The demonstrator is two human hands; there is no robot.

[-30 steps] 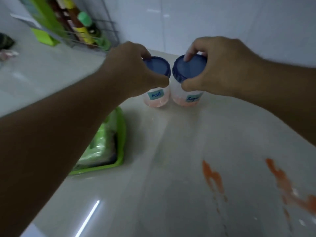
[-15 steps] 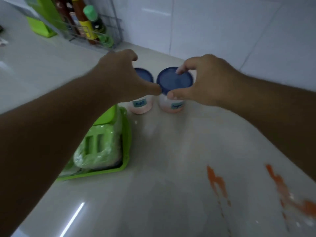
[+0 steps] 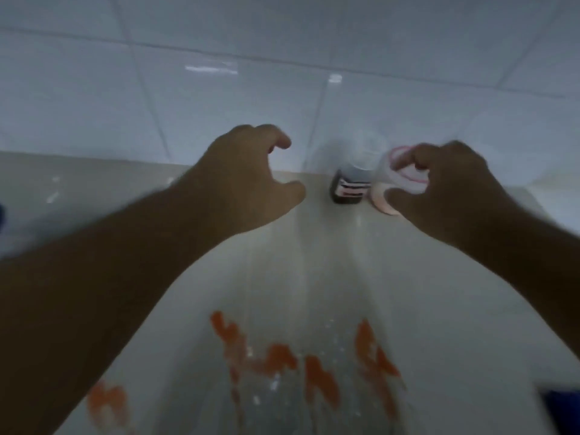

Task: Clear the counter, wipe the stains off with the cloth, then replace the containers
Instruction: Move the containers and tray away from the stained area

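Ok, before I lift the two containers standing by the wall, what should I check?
1. Right hand round the pink-rimmed container: ok, thumb and fingers curl on it.
2. Grip firm: cannot tell, blurred.
3. Left hand on the dark jar: not ok, apart from it, holding nothing.
4. Dark jar's lid closed: cannot tell.
5. Orange stains wiped: not ok, they smear the counter.

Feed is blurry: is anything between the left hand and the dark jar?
Nothing visible. Only bare counter separates the left hand from the dark jar; the pink-rimmed tub sits on the jar's far side, in the right hand.
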